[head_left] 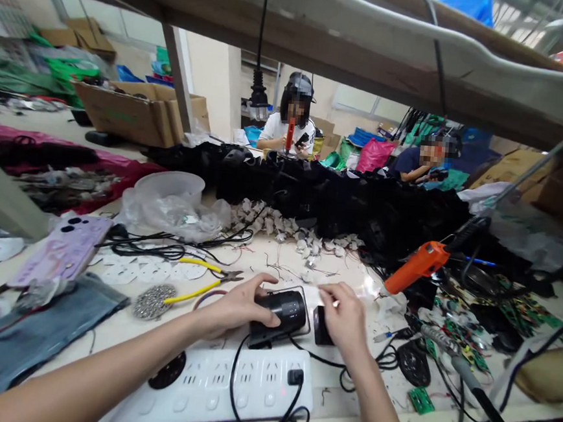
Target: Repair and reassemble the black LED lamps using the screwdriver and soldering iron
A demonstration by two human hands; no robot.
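Observation:
My left hand [238, 305] is wrapped round a black cylindrical device [283, 312] that lies on its side near the front of the bench. My right hand [344, 317] sits just right of it, fingers pinched on a small pale piece [326, 296] that I cannot make out clearly. Partly hidden under that hand stands a small black block [321, 328]. A black cable runs from the device down over a white power strip [219, 382].
Yellow-handled cutters [202, 279], a lilac phone [66, 249], a plastic tub [169, 186] and loose wires lie to the left. An orange power screwdriver [416, 266] hangs at the right over green circuit boards [465, 349]. A heap of black parts [341, 196] lines the back; two people sit beyond.

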